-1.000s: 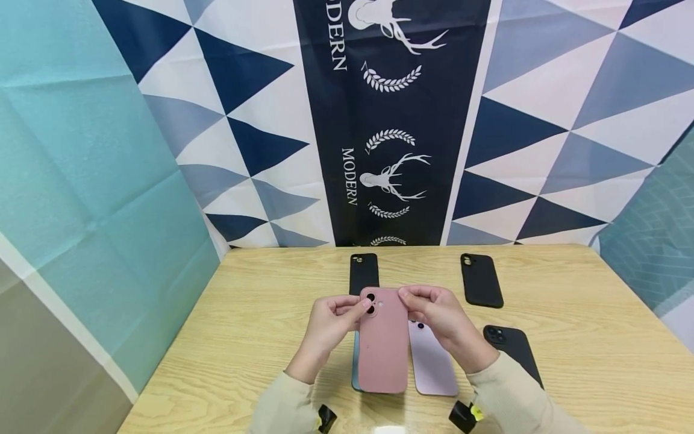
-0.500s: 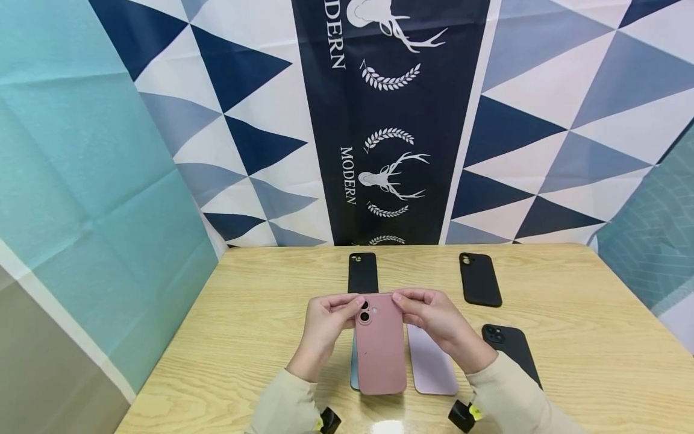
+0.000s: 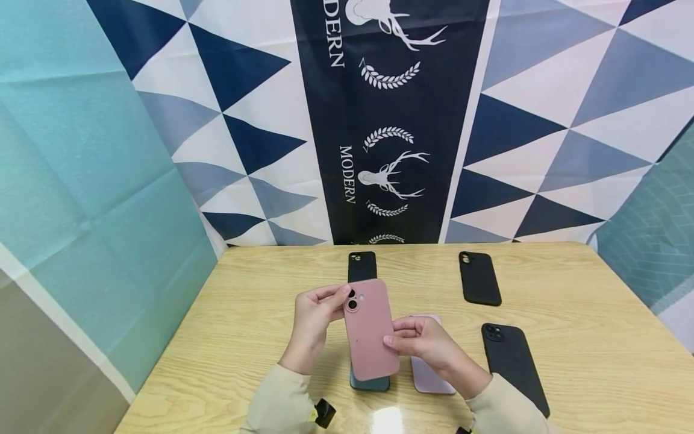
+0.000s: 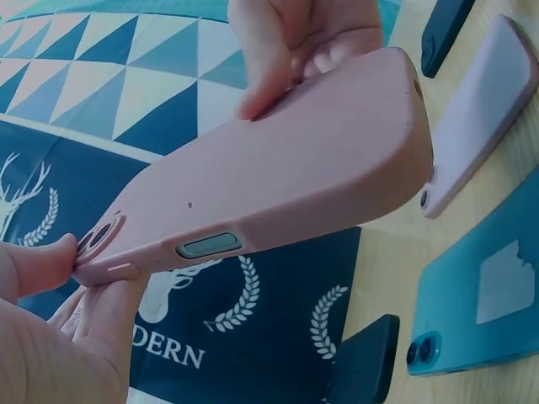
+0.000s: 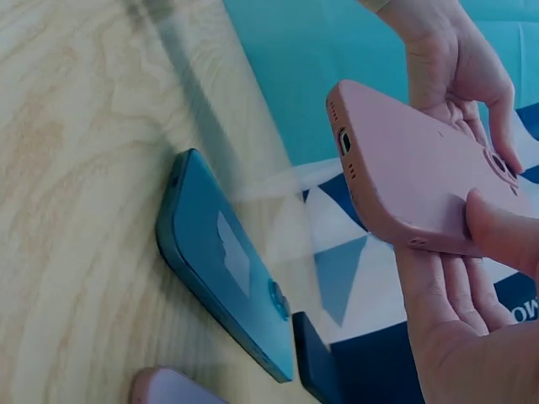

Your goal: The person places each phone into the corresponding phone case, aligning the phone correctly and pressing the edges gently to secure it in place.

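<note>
A phone in a pink case [image 3: 372,331] is held up above the table, its back with two camera lenses facing me. My left hand [image 3: 314,322] pinches its upper left corner by the lenses, thumb on the back. Lower down, my right hand [image 3: 428,346] grips the right long edge, with thumb on the back and fingers beneath [image 5: 459,295]. Under the pink case lies a teal phone [image 5: 227,261], partly covered in the head view. Beside it, a lilac phone [image 3: 428,374] lies partly behind my right hand.
A black phone case [image 3: 362,267] lies at the back middle, its lower end hidden by the pink case. Another black case [image 3: 480,278] is at the back right, and a black phone-shaped piece [image 3: 516,367] with lenses lies nearer, beside my right sleeve. Patterned cloth hangs behind the table.
My right hand has moved from the pink case's upper right corner down to its right edge. The case has risen slightly and tilted, uncovering the lower end of the teal phone.
</note>
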Demonstrator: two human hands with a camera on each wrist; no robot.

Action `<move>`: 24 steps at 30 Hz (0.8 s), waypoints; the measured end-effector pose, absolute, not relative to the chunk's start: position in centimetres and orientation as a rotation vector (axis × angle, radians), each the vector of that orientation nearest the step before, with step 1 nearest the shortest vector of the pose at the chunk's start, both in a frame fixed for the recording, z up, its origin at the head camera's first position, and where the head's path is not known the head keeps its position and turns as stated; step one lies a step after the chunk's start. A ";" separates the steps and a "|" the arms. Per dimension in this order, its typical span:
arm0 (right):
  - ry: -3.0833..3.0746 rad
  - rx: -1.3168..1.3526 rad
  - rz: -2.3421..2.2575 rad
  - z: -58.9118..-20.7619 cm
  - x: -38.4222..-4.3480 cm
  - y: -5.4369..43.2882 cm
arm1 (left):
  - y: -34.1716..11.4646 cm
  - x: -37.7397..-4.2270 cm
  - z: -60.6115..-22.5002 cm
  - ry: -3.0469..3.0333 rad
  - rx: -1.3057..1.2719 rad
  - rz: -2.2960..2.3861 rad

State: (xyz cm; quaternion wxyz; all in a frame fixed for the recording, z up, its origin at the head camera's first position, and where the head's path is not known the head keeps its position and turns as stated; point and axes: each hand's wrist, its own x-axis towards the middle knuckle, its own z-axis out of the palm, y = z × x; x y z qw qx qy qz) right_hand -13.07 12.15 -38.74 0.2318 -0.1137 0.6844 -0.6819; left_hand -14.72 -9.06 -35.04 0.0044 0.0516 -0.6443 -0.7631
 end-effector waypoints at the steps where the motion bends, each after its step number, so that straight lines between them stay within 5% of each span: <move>1: 1.879 -0.304 -1.876 -38.9 -13.0 12.2 | -9.0 -14.7 -35.1 -2.023 0.155 -2.387; 24: 1.907 -0.171 -1.977 -37.0 -14.1 12.7 | -8.3 -13.4 -36.6 -2.239 -0.060 -2.208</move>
